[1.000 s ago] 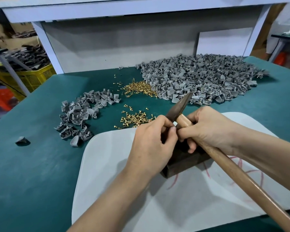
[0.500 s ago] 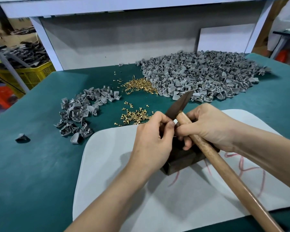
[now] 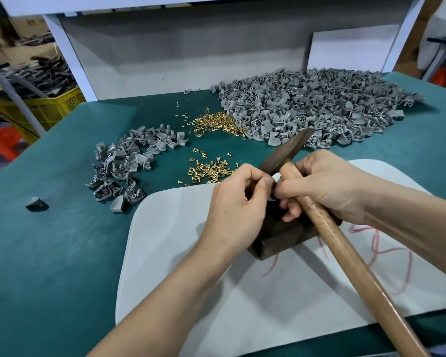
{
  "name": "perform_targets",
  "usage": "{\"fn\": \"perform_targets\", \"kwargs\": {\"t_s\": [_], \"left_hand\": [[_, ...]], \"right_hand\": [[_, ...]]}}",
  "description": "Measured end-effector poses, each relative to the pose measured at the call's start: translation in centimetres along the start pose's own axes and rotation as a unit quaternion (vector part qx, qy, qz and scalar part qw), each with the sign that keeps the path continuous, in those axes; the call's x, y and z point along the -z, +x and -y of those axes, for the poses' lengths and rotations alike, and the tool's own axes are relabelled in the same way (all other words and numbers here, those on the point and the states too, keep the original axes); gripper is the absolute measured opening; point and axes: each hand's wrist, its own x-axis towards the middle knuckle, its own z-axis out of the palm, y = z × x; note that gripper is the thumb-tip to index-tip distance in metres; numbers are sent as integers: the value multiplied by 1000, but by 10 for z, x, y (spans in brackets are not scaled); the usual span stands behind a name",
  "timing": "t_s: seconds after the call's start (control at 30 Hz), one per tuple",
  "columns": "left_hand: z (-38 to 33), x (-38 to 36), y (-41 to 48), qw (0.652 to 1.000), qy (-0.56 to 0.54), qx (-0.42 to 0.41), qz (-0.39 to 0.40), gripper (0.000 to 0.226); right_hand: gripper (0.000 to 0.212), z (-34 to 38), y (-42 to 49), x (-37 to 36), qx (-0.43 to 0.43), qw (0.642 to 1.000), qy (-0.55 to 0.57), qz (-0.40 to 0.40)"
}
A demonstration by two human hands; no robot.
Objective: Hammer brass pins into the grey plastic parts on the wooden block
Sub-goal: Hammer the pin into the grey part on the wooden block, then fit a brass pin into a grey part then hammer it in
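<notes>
Wooden block (image 3: 281, 238) lies under left hand (image 3: 237, 210) pinching grey part (image 3: 276, 177) (right hand (image 3: 327, 186) grips hammer (image 3: 345, 253)).

Bare white mat (image 3: 178, 253) left of wooden block (image 3: 281, 238), pin scatter (image 3: 209, 171) and grey part heaps (image 3: 307, 109) crowding beyond

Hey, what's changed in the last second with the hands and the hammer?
Nothing clearly moved; only the camera view shifted slightly. The left hand and right hand stay fingertip to fingertip over the wooden block, the right keeping its grip on the hammer just below the head. Nothing was taken or let go; brass pins and grey parts lie as before.
</notes>
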Motion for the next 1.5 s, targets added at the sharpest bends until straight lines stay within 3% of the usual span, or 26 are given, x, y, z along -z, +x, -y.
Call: {"fn": "perform_targets", "kwargs": {"t_s": [0.3,0.43,0.7,1.23,1.5], "left_hand": [[-7,13,6,972,-205,65,94,8],[-5,16,8,970,-210,75,98,13],[-4,20,9,964,-228,88,105,16],[-1,23,11,953,-250,97,140,24],[-2,22,11,955,-242,96,143,27]], "right_hand": [[23,-6,0,9,26,994,110,2],[22,-8,-1,8,49,990,131,-8],[38,-9,2,6,52,989,134,-15],[22,-6,-1,6,45,988,143,-27],[25,-7,0,5,46,992,116,-28]]}}
